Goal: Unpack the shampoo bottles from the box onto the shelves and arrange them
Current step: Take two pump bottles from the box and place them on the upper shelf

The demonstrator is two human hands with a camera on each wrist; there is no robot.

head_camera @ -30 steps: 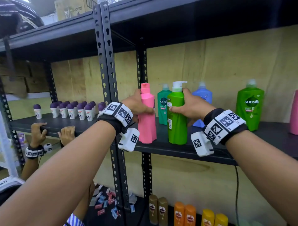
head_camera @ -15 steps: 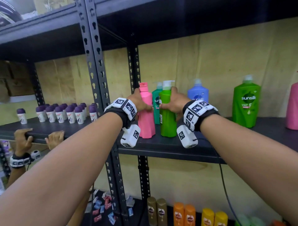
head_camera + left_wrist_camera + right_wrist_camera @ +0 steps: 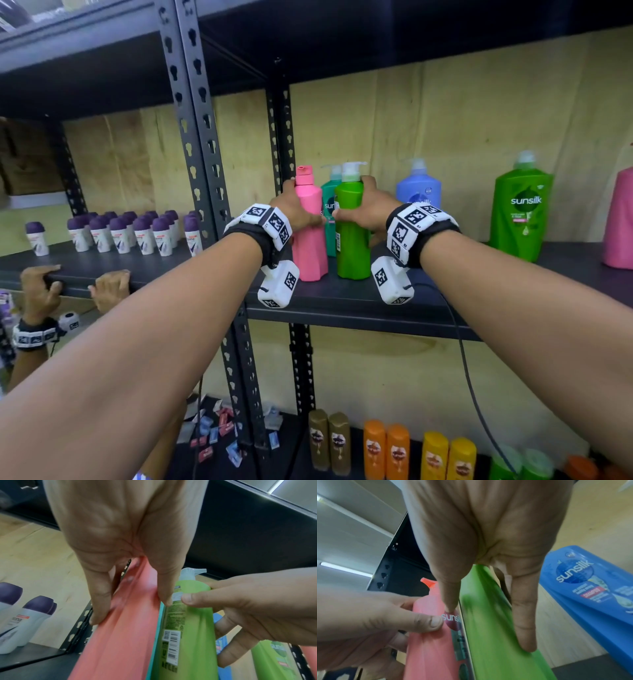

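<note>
Both bottles are sitting deeper on the shelf than a second ago: the pink bottle and the green pump bottle are being pushed back from the front lip toward the teal bottle standing behind them, and the two are now standing closer together, almost touching. The left hand is wrapping its fingers round the pink bottle's upper body, thumb on the near face, while the right hand is gripping the green one just below its white pump. Both bottles are resting upright on the shelf, so placement looks close to done and the hands are likely just squaring them into line.

Readable writing is sparse. "sunsilk" is showing on the big green bottle further right, on the blue bottle, which also carries a red "SHAMPOO" band, and partly on the teal bottle between the two held ones. A barcode and fine print are running down the green pump bottle's back label, too small to read. Purple-capped roll-ons on the neighbouring shelf are showing only a fragment, "ona".
</note>
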